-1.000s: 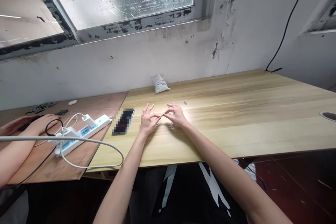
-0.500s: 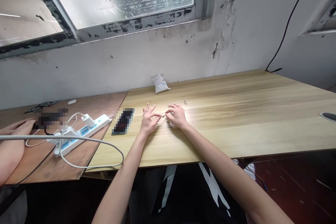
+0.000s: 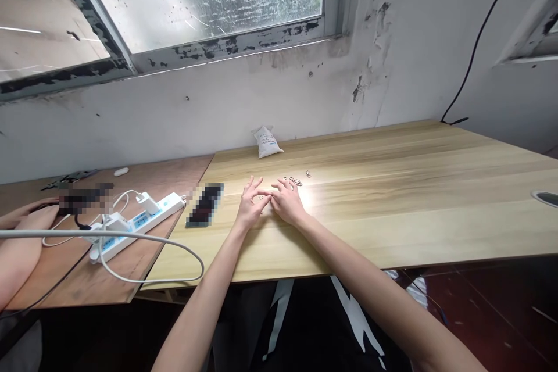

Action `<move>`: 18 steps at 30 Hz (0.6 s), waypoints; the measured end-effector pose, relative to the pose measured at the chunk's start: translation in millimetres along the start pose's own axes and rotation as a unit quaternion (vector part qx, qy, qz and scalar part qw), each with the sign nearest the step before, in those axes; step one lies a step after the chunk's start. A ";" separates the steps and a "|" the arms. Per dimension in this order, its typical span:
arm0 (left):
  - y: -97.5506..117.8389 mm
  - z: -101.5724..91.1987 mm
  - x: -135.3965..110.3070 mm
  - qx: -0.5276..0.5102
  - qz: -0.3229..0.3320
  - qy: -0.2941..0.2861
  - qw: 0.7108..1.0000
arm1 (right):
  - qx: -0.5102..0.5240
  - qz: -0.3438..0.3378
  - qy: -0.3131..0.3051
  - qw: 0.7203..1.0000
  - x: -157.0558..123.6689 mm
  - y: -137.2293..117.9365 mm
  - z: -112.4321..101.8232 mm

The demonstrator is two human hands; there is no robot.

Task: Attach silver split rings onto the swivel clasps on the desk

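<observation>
My left hand (image 3: 251,206) is over the pale wooden table (image 3: 375,209), thumb and index finger pinched and the other fingers raised. My right hand (image 3: 286,201) meets it, its fingertips closed together against the left fingertips. Whatever lies between them is too small and covered to make out. Just beyond the right fingers lies a small cluster of metal rings (image 3: 297,182). A few more small metal rings (image 3: 308,174) lie farther back. Beside the left fingers is another small ring (image 3: 261,197).
A white packet (image 3: 267,142) stands near the wall. To the left lie a blurred dark phone-like slab (image 3: 204,204) and a white power strip (image 3: 139,221) with plugs. A grey cable (image 3: 192,244) loops over the table's edge. Another person's arm (image 3: 26,244) rests at far left.
My right hand has moved slightly left and towards me, so the fingertips meet and cover the small metal piece seen between them. The ring cluster beyond it now shows; rings near its palm are hidden.
</observation>
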State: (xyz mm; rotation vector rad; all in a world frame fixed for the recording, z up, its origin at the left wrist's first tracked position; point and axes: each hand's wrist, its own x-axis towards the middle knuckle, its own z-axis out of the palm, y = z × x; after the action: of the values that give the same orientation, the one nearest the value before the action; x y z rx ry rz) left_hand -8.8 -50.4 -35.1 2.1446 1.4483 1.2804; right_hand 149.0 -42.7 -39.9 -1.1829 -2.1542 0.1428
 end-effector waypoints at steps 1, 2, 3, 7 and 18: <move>0.0 0.1 -0.1 -0.002 -0.001 0.002 1.000 | 0.001 -0.008 -0.004 1.000 0.0 0.1 0.3; 0.0 -0.1 -0.1 -0.003 -0.004 0.004 1.000 | 0.003 -0.016 -0.008 1.000 0.1 0.4 0.6; 0.1 -0.3 -0.1 -0.003 -0.006 0.007 1.000 | 0.006 -0.023 -0.012 1.000 0.2 0.8 0.8; -0.3 -2.4 0.4 -0.002 -0.019 0.017 1.000 | 0.023 -0.042 -0.016 0.999 1.1 5.3 0.7; -2.8 -7.6 -0.6 0.058 0.016 0.014 0.998 | 0.054 -0.073 -0.024 0.996 3.7 21.0 -0.4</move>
State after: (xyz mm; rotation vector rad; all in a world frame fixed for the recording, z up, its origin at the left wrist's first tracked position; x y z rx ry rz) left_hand -16.5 -51.5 -32.7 2.2396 1.5423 1.2714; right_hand 162.8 -27.7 -45.9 -0.9668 -2.2360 0.2213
